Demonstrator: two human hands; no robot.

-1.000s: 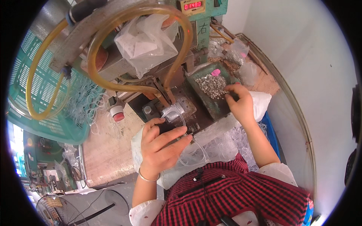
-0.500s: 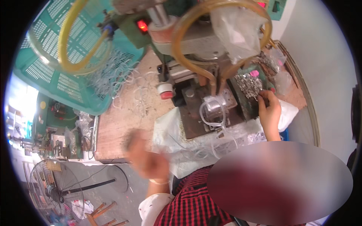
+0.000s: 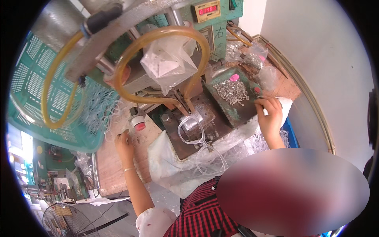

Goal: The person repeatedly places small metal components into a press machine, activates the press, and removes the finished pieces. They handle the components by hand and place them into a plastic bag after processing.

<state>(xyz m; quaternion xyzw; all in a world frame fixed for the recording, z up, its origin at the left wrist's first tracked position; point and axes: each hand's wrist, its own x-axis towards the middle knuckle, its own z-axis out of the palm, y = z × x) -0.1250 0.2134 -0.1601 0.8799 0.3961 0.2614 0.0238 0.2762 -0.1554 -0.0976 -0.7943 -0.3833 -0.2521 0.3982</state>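
My left hand is at the left of the table with its fingers bent down and close together, beside loose clear tubing. Whatever those fingers hold is too small to make out. My right hand rests by the right edge of a green tray, its fingers bent but apart, near a red button. In the tray lies a heap of small silvery metal pieces. Between my hands, a loop of clear tubing lies on the press's metal block, below two brown prongs.
A teal basket full of clear tubing stands at the left. Thick amber hoses arch before the press. Another red button sits left of the block. More tubing lies on white plastic in front. A fan stands lower left.
My left hand has moved from in front of the table to the tubing by the left button. My right hand has drawn back from the metal heap. The whole view has shifted.
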